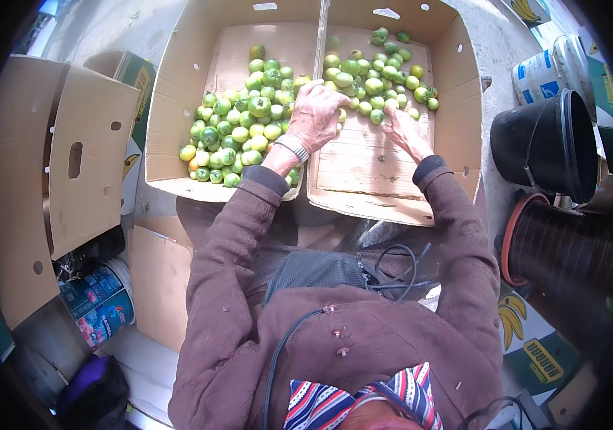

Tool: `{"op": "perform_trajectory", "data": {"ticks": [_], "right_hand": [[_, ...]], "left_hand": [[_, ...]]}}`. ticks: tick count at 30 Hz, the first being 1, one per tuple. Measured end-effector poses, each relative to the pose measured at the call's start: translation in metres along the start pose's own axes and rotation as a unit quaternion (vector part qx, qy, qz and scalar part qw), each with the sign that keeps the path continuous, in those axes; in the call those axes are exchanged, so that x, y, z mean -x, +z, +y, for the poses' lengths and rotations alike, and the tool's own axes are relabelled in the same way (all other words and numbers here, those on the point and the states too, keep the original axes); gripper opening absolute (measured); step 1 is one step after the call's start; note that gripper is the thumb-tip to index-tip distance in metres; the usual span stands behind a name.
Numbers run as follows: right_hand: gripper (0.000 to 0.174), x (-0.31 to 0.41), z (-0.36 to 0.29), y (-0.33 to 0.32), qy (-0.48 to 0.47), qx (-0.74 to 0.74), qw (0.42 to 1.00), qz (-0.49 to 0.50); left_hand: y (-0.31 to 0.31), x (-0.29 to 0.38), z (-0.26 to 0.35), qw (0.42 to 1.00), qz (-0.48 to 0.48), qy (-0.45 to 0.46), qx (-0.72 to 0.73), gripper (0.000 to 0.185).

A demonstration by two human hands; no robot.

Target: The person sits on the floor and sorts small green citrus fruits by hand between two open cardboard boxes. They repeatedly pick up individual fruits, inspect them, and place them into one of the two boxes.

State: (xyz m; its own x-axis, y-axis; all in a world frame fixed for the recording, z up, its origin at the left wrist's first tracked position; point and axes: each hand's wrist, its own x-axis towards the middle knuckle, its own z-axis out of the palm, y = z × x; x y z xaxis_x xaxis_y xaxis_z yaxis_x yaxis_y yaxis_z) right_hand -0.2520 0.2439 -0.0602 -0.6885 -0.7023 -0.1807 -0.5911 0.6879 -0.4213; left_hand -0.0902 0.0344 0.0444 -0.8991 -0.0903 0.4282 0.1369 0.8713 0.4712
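Observation:
Two open cardboard boxes stand side by side before me. The left box (174,107) holds a deep heap of small green tomatoes (239,134), a few turning yellow or orange. In the right box (371,177), more green tomatoes (373,86) spread over the far and middle floor. My left hand (314,113), with a metal watch band at the wrist, reaches across the touching box walls. Its fingers curl over the right box's tomatoes; its palm side is hidden. My right hand (406,131) reaches down at the near edge of those tomatoes, fingertips against one. Its grip is unclear.
Tall cardboard boxes (91,145) and a printed bucket (99,303) stand to my left. On the right are a black bucket (543,145), a white pail (545,70), a dark ribbed container (564,242) and a banana box (540,349). A cable (403,269) lies across my lap.

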Motion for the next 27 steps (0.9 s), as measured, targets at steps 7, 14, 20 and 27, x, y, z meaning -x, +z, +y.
{"op": "perform_trajectory", "data": {"ticks": [7, 14, 20, 27], "right_hand": [[0.036, -0.009, -0.027, 0.031, 0.097, 0.016, 0.991, 0.088], [0.051, 0.009, -0.064, -0.031, 0.115, -0.182, 0.976, -0.014], [0.039, 0.061, -0.139, -0.085, -0.053, -0.238, 0.957, 0.157], [0.04, 0.097, -0.168, -0.075, -0.174, -0.247, 0.944, 0.128]], "left_hand": [[0.004, 0.003, 0.001, 1.0, 0.007, -0.005, -0.019, 0.022], [0.002, 0.004, -0.001, 1.0, 0.021, -0.01, -0.014, 0.013], [-0.005, 0.005, 0.028, 0.97, 0.031, -0.137, 0.196, 0.037], [-0.047, 0.054, 0.066, 0.885, 0.098, -0.304, 0.339, 0.042]]}}
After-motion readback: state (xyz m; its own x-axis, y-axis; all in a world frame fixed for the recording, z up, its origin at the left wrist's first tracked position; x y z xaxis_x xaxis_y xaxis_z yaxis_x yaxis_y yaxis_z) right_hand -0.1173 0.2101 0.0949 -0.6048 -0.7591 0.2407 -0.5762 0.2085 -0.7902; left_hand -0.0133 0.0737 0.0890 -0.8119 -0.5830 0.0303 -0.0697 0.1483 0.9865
